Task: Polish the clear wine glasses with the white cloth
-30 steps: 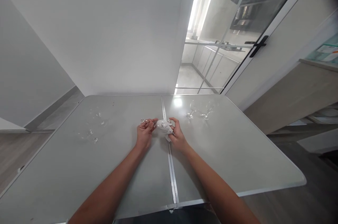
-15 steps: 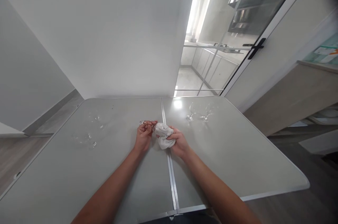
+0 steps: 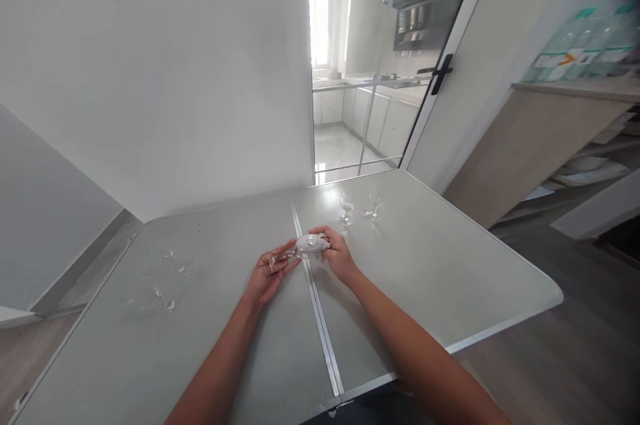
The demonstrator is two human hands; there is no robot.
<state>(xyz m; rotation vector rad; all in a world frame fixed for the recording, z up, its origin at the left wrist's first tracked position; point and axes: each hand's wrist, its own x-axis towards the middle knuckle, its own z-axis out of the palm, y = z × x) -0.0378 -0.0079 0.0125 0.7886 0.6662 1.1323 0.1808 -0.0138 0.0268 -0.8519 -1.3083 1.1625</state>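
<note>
Head view: a stemmed drinking glass (image 3: 301, 246) is held nearly horizontal above the middle of the folding table (image 3: 400, 278), close to its metal seam (image 3: 323, 335), with the foot toward the left and the bowl toward the right. The left hand (image 3: 267, 275) has its fingers closed about the stem and foot. The right hand (image 3: 339, 259) is curled at the mouth of the bowl, gripping a white cloth (image 3: 323, 242), part of which shows pale through the clear wall. Beyond the right hand, two further stemmed glasses, a nearer one (image 3: 346, 210) and a farther one (image 3: 375, 210), stand near the table's back edge. On the left part of the table lie clear glassware pieces (image 3: 170, 255), too faint for their posture to be told. Behind the table are a white wall (image 3: 200, 78) and a glazed door with a black handle (image 3: 442, 73); at upper right, plastic bottles (image 3: 575, 55) stand on a wooden cabinet (image 3: 540, 138).
</note>
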